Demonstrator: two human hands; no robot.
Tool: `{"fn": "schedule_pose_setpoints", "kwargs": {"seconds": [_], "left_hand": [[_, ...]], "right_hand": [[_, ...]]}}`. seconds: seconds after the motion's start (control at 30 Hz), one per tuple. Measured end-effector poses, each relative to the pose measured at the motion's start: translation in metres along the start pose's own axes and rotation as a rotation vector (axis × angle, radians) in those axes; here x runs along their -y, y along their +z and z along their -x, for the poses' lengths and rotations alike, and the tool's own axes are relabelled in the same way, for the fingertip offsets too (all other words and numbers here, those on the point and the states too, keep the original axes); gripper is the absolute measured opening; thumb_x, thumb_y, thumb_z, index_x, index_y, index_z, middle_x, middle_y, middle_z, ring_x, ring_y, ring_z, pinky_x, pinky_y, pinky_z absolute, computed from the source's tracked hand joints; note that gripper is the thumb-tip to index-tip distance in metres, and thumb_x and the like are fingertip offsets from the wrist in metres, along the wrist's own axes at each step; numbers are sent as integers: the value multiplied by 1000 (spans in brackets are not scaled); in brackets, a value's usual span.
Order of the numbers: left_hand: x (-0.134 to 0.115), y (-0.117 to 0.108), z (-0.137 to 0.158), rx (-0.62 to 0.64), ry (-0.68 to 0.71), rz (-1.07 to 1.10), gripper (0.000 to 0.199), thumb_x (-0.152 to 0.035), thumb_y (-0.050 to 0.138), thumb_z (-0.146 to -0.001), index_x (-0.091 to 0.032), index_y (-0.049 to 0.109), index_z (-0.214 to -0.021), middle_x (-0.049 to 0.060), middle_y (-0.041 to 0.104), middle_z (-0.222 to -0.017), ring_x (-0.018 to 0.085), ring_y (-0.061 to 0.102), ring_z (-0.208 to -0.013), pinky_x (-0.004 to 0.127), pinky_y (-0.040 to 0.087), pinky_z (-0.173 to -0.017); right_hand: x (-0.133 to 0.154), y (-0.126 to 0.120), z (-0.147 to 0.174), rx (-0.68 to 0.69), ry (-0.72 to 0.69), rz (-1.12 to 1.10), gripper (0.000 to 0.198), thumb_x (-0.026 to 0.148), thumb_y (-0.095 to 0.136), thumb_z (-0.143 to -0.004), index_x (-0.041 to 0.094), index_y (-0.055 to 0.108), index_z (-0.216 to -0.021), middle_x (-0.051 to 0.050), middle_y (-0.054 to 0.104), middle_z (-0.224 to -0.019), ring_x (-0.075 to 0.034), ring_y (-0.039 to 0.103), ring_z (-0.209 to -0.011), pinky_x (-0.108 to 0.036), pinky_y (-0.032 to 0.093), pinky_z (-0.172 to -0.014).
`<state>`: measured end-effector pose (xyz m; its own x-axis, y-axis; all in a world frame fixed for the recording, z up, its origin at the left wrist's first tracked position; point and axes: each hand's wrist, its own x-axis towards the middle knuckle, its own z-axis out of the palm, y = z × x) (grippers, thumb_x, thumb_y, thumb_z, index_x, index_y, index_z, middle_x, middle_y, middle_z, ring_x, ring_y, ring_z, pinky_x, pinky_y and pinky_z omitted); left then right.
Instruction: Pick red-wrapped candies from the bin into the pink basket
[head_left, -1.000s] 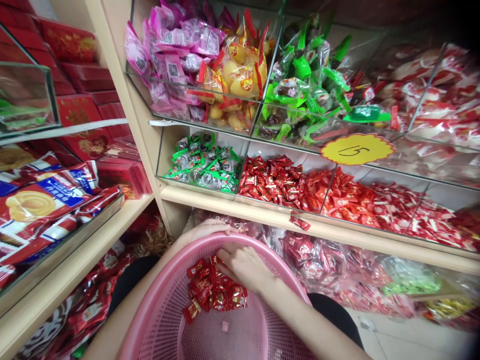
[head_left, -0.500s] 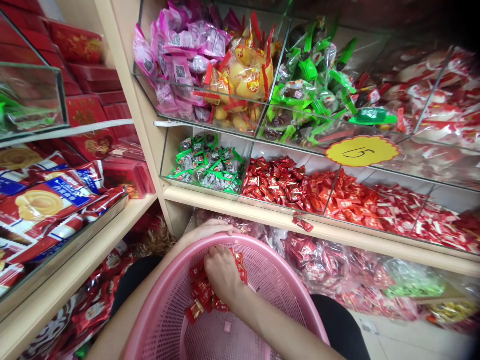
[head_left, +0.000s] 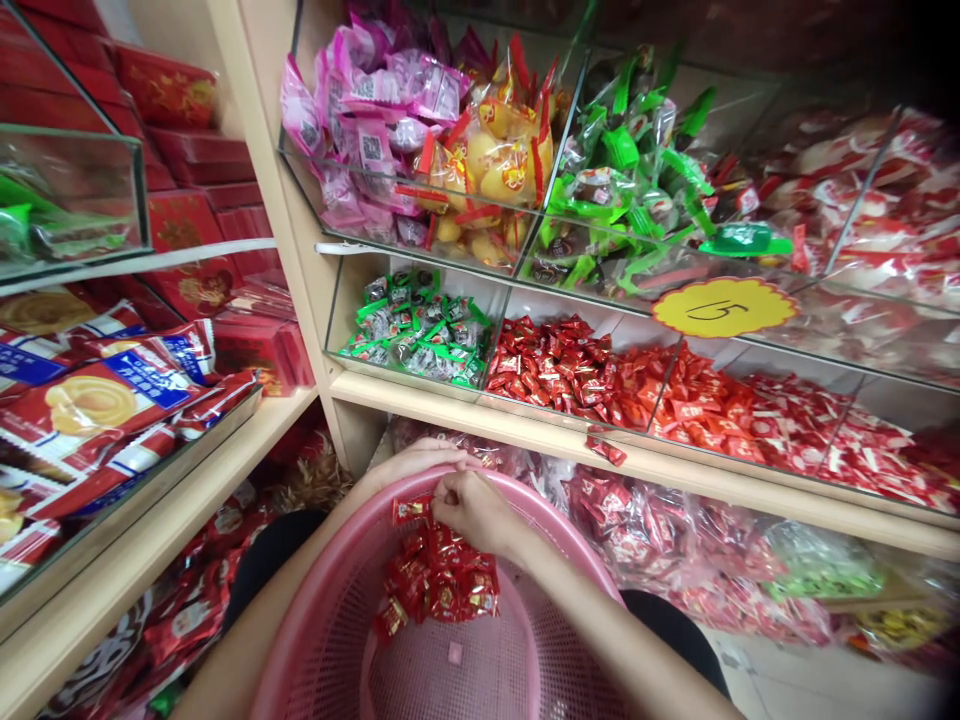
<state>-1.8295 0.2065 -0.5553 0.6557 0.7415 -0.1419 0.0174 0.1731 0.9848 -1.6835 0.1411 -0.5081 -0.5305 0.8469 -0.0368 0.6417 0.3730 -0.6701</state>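
Note:
A pink plastic mesh basket (head_left: 561, 522) stands tilted between my knees. My left hand (head_left: 421, 460) reaches around its outside and holds the far rim, fingers partly hidden behind the edge. Over the inside of the basket, my right hand (head_left: 480, 508) pinches a red-wrapped candy (head_left: 411, 511) between thumb and fingers. Just below lies a small heap of red-wrapped candies (head_left: 442, 580) with gold print, against the basket's far inner side.
Ahead, a glass-fronted shelf holds small red candies (head_left: 551, 360), green-wrapped candies (head_left: 420, 330) and larger packets above. One loose red candy (head_left: 606, 448) rests on the wooden ledge. Biscuit packs (head_left: 112, 400) fill the left shelf. Bagged sweets (head_left: 645, 520) lie beneath.
My right hand has lifted from the heap toward the far rim, with a red candy in its fingers. More of the heap shows now. My left hand stays at the rim.

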Motion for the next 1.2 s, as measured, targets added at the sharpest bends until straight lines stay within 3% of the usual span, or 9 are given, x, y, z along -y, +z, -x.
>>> {"fn": "schedule_pose_setpoints", "kwargs": {"seconds": [0.13,0.33,0.5,0.7,0.8,0.9,1.0,1.2], "left_hand": [[0,0,1,9,35,49,25,-35,58,-79,-11,64,-74,8,64,-109,22,58,-103,29,40,-95],[1,0,0,-9,10,60,25,-36,59,-78,-12,63,-74,8,63,-111,20,59,-102,27,40,-93],[2,-1,-1,-13,-6,45,26,-38,60,-77,-13,64,-73,8,63,-111,21,57,-104,28,39,-94],[-5,3,4,-15,-2,82,24,-37,60,-77,-14,63,-71,7,64,-110,21,59,-97,29,39,-93],[-7,5,5,-11,18,99,23,-35,61,-77,-13,64,-71,7,65,-107,20,59,-98,30,38,-96],[-4,3,2,-6,10,62,23,-35,60,-77,-13,66,-78,6,66,-102,20,58,-102,29,37,-97],[0,0,-2,-35,-41,59,27,-39,62,-75,-13,66,-80,6,68,-92,20,60,-94,30,41,-92],[-7,2,-1,-56,-66,-3,27,-40,62,-75,-14,64,-73,7,65,-109,21,56,-104,29,38,-94]], "right_hand": [[1,1,-1,121,35,118,12,14,50,-72,16,55,-62,2,54,-59,-9,45,-55,-21,29,-51],[16,6,-3,190,75,359,21,28,50,-76,13,64,-74,-9,66,-78,-18,57,-67,-28,38,-59],[24,5,-8,203,186,383,19,29,56,-74,14,66,-77,-9,67,-80,-20,61,-74,-29,43,-64],[20,12,-9,79,237,410,16,25,56,-76,13,65,-82,-11,67,-90,-22,61,-86,-30,43,-71],[15,10,-3,6,231,380,18,25,50,-81,14,64,-80,-11,67,-87,-21,61,-83,-30,42,-69],[7,-2,5,-94,193,323,20,27,46,-85,16,63,-80,-8,66,-82,-18,60,-74,-26,38,-64],[-7,-17,13,-187,119,227,21,29,43,-87,19,60,-80,-2,64,-71,-13,56,-61,-23,34,-58],[-28,-50,25,-429,67,89,29,35,40,-89,19,59,-74,1,58,-59,-12,51,-53,-21,32,-54]]}}
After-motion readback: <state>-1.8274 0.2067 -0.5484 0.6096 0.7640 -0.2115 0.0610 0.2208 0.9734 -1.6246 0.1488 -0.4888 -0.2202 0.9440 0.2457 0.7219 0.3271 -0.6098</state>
